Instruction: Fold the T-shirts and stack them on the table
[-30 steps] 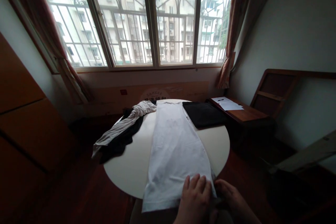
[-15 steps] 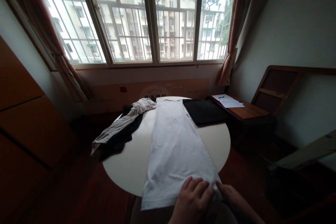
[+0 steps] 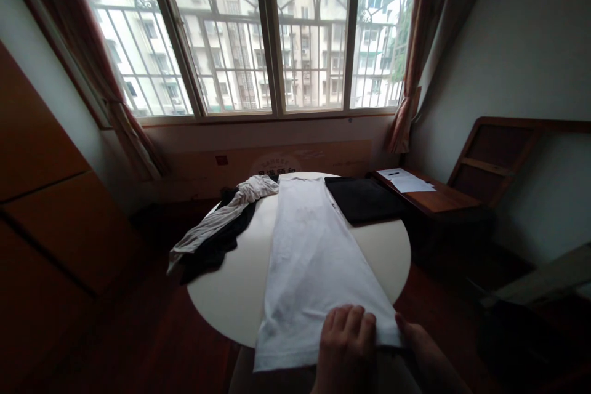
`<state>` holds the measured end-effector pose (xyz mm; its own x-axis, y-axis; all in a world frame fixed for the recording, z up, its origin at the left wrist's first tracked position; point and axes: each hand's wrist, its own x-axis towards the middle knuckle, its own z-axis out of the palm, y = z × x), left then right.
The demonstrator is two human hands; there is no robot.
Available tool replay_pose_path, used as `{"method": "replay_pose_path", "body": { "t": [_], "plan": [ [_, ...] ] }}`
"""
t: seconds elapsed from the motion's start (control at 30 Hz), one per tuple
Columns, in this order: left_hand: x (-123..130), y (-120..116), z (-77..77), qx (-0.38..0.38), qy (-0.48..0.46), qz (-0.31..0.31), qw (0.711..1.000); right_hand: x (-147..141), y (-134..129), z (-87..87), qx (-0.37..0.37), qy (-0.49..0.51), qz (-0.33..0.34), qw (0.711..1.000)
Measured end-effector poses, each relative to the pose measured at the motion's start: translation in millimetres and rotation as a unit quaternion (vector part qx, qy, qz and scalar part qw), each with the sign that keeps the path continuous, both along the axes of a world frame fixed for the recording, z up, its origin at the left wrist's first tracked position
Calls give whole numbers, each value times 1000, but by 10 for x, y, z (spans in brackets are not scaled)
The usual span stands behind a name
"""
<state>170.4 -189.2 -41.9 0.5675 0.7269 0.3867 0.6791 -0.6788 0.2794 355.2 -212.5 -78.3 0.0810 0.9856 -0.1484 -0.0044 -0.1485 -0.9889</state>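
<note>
A white shirt [image 3: 309, 258], folded into a long strip, runs down the round white table [image 3: 221, 295] from the far edge and overhangs the near edge. At its near hem, my left hand [image 3: 347, 345] curls its fingers over the cloth, gripping it. Just to the right, my right hand [image 3: 422, 345] pinches the hem's right corner with the thumb on top; its other fingers are mostly hidden below. The cloth lies mostly flat, with slight creases near the left hand.
A crumpled pale grey garment [image 3: 219, 218] and a black one [image 3: 217, 255] lie at the table's left edge. Folded black cloth [image 3: 364, 200] sits at the back right. Beyond it, papers [image 3: 409, 181] rest on a wooden surface [image 3: 443, 200]. A barred window and curtains stand ahead.
My left hand has shifted slightly right along the hem, its fingers more curled. The right hand has drawn the corner a little to the right. The view has also shifted slightly.
</note>
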Motion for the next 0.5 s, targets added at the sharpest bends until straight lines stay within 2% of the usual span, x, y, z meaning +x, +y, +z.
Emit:
{"method": "replay_pose_path", "body": {
  "t": [0.13, 0.27, 0.37, 0.5],
  "plan": [
    [-329, 15, -47, 5, 11, 49, 999, 68, 5, 56, -26, 23, 24, 999],
    [-861, 0, -23, 14, 54, 119, 991, 78, -14, 63, -30, 56, -2, 998],
    [-1259, -49, -21, 51, 75, 168, 982, 45, -43, 84, -26, 80, -3, 996],
    [-1571, -129, -87, 65, 78, 274, 956, 14, -63, 51, -43, 111, 9, 993]
  ]
}}
